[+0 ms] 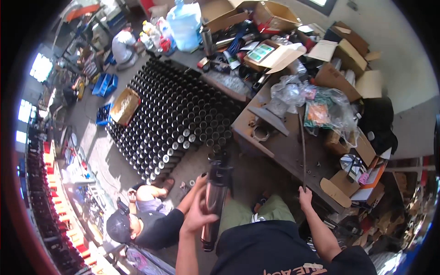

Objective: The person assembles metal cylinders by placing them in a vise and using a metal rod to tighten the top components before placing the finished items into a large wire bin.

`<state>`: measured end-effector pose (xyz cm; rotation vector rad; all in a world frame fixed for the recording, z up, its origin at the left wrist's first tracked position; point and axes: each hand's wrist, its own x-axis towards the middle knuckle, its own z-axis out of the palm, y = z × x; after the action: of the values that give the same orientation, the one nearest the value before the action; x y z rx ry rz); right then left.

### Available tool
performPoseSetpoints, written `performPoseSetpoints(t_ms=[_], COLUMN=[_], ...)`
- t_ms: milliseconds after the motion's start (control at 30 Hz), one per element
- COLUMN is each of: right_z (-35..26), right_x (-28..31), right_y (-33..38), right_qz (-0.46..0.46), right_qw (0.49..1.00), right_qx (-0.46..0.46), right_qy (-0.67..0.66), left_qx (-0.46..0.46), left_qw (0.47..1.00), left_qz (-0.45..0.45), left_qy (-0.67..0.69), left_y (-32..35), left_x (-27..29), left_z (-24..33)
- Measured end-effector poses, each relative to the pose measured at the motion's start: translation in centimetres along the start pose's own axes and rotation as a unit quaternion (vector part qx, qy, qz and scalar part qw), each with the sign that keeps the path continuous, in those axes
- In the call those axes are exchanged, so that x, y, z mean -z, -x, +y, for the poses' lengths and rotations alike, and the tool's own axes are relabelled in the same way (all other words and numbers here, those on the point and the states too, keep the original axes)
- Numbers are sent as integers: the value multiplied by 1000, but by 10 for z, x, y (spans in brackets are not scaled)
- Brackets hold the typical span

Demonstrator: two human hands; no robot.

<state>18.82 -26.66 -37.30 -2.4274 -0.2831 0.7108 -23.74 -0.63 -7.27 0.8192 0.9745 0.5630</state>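
1. The left hand (pixel 196 216) is wrapped around the dark cylinder (pixel 215 195), which stands upright, slightly tilted, just left of the wearer's legs.
2. The right hand (pixel 305 197) is closed around the near end of a thin rod (pixel 302 151), which reaches away over the table (pixel 286 149).
3. A co-worker in a black cap (pixel 120 227) sits close on the near left. The co-worker's hand (pixel 201 179) is beside the cylinder; I cannot tell whether it touches.
4. Packed rows of black tubes (pixel 165 103) fill the floor ahead, between the co-worker and the table.
5. On the table, a metal ring (pixel 261 134) lies near the left edge, with clear plastic bags (pixel 286 94) behind it and cardboard boxes crowding the far right.
6. Left of the tubes, a cardboard box (pixel 134 110) holds many small pale pieces; a blue crate (pixel 104 109) beside it has dark contents, too small to tell.
7. Another blue crate (pixel 101 87) stands farther off, near a far seated person (pixel 124 48).
8. At the far end stand a large blue water jug (pixel 184 27) and smaller bottles (pixel 153 34).
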Motion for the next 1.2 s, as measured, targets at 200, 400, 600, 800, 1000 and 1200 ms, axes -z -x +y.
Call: performPoseSetpoints(t_ms=[200,400,600,800,1000,1200], right_z=[-60,-26,-9,-48,-93,-148], right_x=[65,82,78,83,113,162], right_y=[67,131,177,191,198,191], right_qz=[50,109,143,161,102,111], right_qw=[999,990,984,975,973,960], right_qx=[14,83,93,135,193,258], right_qy=[-6,-24,-54,-72,-76,0], left_qx=[-396,-376,-335,-335,-285,-242], left_qw=[904,925,940,927,861,887], left_qz=[-140,-30,-63,-125,-335,-337], left_qy=[-85,49,-16,-110,-254,-204], left_y=[-103,-227,-273,-277,-263,-275], left_x=[-133,-173,-195,-216,-180,-170], left_z=[115,119,137,131,118,119])
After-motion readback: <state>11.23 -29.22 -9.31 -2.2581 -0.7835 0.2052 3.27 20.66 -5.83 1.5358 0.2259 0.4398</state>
